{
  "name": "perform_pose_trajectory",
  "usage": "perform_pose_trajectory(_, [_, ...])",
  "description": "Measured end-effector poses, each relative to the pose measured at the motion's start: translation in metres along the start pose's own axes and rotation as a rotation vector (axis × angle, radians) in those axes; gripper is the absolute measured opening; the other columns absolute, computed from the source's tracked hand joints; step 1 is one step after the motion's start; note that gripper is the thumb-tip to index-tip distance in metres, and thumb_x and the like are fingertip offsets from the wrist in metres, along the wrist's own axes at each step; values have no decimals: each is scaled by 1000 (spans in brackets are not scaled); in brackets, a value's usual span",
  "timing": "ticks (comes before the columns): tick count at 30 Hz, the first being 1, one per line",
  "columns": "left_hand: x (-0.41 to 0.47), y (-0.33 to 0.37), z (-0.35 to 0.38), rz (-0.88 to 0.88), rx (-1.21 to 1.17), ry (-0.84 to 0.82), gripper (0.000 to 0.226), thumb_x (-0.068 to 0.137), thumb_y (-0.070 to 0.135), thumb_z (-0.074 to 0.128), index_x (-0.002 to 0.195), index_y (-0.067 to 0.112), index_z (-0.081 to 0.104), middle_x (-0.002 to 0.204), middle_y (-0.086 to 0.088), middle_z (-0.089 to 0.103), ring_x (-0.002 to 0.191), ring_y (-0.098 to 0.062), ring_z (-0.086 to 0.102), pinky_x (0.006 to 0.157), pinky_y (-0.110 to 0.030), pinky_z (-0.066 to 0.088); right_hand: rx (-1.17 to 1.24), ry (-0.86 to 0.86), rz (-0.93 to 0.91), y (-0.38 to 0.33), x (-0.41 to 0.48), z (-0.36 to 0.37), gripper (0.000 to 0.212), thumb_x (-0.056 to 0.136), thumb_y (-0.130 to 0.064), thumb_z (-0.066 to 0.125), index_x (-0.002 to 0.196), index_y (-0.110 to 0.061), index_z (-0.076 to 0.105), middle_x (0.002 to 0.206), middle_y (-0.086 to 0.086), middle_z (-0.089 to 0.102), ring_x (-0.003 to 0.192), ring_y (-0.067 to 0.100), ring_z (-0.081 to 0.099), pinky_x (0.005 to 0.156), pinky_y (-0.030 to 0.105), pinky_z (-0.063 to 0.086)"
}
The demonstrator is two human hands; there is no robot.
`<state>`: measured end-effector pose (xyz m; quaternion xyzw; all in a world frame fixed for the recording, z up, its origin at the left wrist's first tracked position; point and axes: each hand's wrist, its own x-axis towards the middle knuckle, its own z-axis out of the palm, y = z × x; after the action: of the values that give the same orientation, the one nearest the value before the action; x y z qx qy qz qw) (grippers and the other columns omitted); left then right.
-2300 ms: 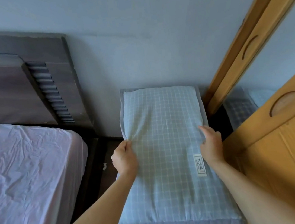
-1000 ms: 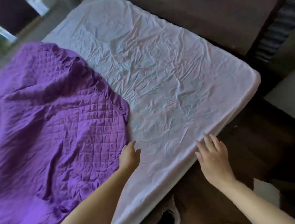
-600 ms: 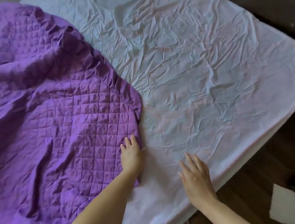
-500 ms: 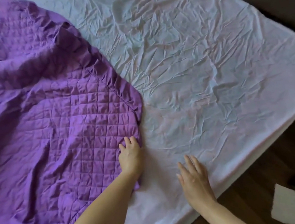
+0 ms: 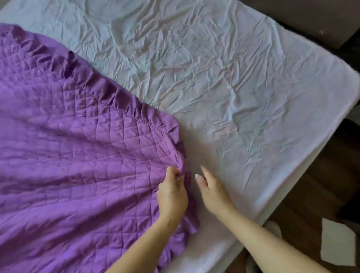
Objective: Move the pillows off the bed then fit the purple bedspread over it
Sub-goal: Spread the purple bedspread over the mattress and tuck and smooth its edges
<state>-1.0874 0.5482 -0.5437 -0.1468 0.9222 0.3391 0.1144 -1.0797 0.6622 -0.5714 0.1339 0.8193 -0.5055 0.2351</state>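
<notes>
The purple quilted bedspread (image 5: 61, 163) with a ruffled edge lies bunched over the left half of the bed (image 5: 223, 68), whose wrinkled pale sheet is bare on the right. My left hand (image 5: 172, 193) pinches the ruffled corner of the bedspread near the bed's near edge. My right hand (image 5: 212, 188) hovers just to the right of it over the sheet, fingers apart, holding nothing. No pillows are in view.
A dark headboard (image 5: 293, 0) runs along the top right. Dark wooden floor (image 5: 330, 204) lies to the right of the bed, with a white sheet of paper (image 5: 337, 245) on it.
I turned from the pillow by the wardrobe to the bed. My left hand went from resting flat on the bedspread to pinching its corner; my right hand moved left, close to it.
</notes>
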Motion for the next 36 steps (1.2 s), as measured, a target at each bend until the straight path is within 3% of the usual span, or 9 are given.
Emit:
perform_pose_trajectory(3, [-8,27,18,5,-57,13,16,91,11,50,82,17,38,74,-12,63,75,-43,56,68,-47,46,312,4,122,-3,6,-29,46,100,-25,41,140,-1,39,141,11,46,131,18,41,102,15,26])
perform_pose_trajectory(8, [-28,83,59,37,-117,-83,15,90,22,45,79,26,36,74,-6,64,75,-36,58,67,-46,47,677,57,157,7,12,-81,22,96,-17,51,85,-7,67,76,2,65,68,6,60,68,18,47])
perform_pose_trajectory(13, [-40,126,107,58,-97,-207,10,90,27,42,83,30,36,81,-10,66,80,-37,59,70,-45,47,542,192,101,43,19,-147,23,90,-7,57,69,-13,59,60,-4,61,60,9,54,62,30,44])
perform_pose_trajectory(18, [-13,148,92,115,79,-225,30,87,24,33,105,19,56,95,-14,69,88,-36,63,75,-43,50,116,341,-80,57,18,-179,10,90,-15,59,80,-13,60,72,-3,60,69,15,54,64,25,36])
perform_pose_trajectory(23, [63,143,15,306,164,-1,48,86,-8,38,124,14,56,118,-10,62,114,-28,53,90,-36,44,-419,372,-644,33,-8,-123,6,85,-22,56,82,-19,60,78,2,55,73,23,51,67,36,42])
perform_pose_trajectory(26, [94,120,-9,657,437,-233,66,76,-13,37,134,15,49,140,-6,49,138,-31,30,112,-37,24,-617,222,-849,26,-36,-60,5,79,-20,55,80,-24,57,75,-1,52,70,22,49,75,38,43])
perform_pose_trajectory(29, [94,84,-19,689,1036,-619,70,83,1,39,145,30,28,150,10,32,145,-19,9,116,-35,6,-747,77,-859,38,-58,-13,15,80,-34,50,90,-28,60,86,-6,59,75,17,52,91,42,39])
perform_pose_trajectory(33, [90,24,-36,701,1244,-628,59,85,12,46,142,26,35,134,8,50,127,-18,44,107,-34,29,-669,180,-788,53,-52,-9,25,78,-22,55,102,-21,61,111,2,62,87,21,58,97,42,35])
perform_pose_trajectory(36, [92,-9,-40,813,1125,-439,56,63,2,59,117,19,61,88,3,67,75,-20,68,74,-31,52,-671,306,-577,58,-27,-21,41,76,-20,66,116,-13,59,121,11,59,97,28,56,90,42,45])
